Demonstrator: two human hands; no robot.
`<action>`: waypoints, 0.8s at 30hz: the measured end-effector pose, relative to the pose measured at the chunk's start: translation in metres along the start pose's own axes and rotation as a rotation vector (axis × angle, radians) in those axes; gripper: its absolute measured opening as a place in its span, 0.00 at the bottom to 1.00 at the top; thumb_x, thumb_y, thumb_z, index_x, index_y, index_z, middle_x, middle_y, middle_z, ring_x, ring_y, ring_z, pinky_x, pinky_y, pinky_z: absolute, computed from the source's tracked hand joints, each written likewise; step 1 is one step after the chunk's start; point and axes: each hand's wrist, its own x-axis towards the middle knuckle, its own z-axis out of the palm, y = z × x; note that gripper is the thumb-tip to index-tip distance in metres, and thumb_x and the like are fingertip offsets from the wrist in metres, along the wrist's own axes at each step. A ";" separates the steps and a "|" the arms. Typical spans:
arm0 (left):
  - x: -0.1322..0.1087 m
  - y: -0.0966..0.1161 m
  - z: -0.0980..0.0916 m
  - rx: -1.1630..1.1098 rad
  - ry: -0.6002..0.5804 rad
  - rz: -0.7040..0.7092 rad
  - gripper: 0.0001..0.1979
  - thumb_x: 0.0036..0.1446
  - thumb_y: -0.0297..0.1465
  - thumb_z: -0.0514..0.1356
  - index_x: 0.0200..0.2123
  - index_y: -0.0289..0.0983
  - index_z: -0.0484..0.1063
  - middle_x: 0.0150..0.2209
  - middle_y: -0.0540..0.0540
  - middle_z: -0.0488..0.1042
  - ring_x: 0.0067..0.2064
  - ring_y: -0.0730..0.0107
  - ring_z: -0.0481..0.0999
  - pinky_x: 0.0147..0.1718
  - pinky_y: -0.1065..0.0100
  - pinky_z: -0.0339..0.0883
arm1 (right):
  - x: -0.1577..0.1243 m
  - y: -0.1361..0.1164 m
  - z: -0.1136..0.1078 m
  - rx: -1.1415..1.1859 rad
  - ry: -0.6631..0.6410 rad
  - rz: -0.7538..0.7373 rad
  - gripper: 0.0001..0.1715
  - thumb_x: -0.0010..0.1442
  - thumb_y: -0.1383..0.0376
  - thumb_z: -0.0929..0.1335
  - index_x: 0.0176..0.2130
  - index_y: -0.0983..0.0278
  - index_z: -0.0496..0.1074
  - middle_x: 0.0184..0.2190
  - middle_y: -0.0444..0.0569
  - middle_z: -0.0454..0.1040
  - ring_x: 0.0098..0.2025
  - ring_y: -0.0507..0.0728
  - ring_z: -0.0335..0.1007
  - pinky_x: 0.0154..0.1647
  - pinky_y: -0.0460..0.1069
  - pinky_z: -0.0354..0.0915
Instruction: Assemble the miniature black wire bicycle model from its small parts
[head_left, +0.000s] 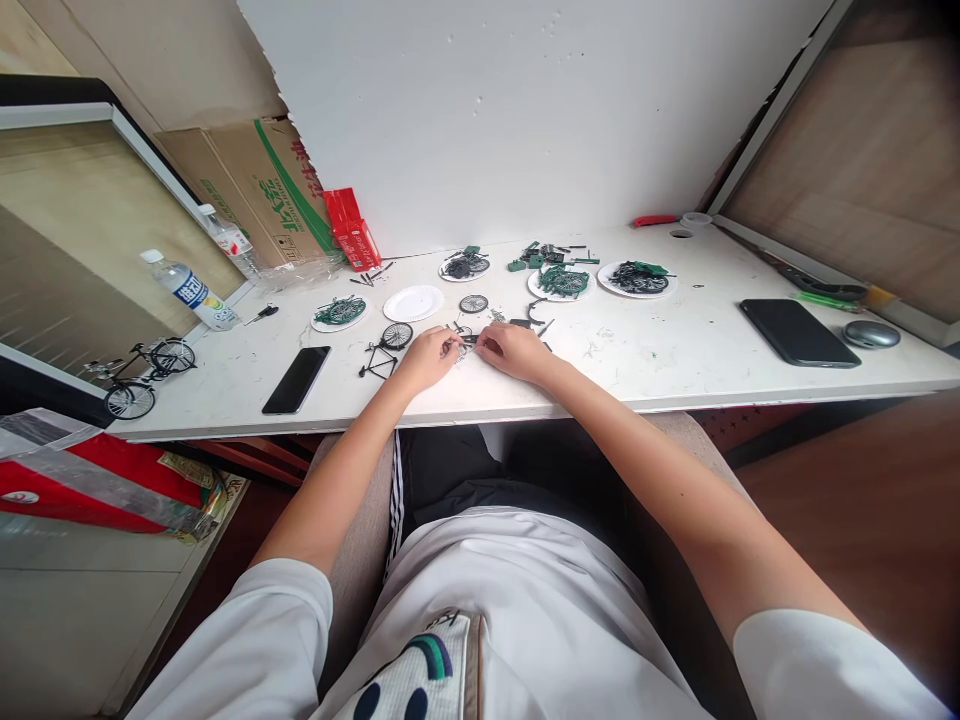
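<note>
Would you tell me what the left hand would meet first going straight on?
The left hand would probably meet the small dark part first, then the right hand; depth is unclear.

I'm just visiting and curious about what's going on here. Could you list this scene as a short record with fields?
Place: white table against a white wall
Left hand: pinches a small dark part
Right hand: pinches the same part from the other side
Nearby: half-built bike left of the hands, loose wheel behind them
Plates: one bare plate, others holding green and black pieces
Also: phone at left, finished bike far left, mouse at right
</note>
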 end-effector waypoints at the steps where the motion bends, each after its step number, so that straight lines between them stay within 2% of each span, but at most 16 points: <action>1: 0.000 0.000 0.000 0.001 -0.002 -0.004 0.12 0.69 0.32 0.59 0.46 0.38 0.82 0.43 0.42 0.81 0.39 0.61 0.76 0.44 0.60 0.72 | 0.000 0.000 0.000 -0.001 0.000 0.001 0.11 0.75 0.62 0.68 0.48 0.63 0.80 0.45 0.54 0.83 0.42 0.59 0.76 0.39 0.49 0.59; 24: 0.001 -0.002 0.000 0.003 -0.002 -0.005 0.12 0.69 0.32 0.59 0.47 0.38 0.83 0.44 0.41 0.81 0.40 0.60 0.77 0.45 0.59 0.73 | 0.000 0.002 0.001 0.014 0.006 -0.012 0.11 0.75 0.62 0.68 0.48 0.63 0.80 0.45 0.54 0.83 0.42 0.59 0.76 0.39 0.49 0.60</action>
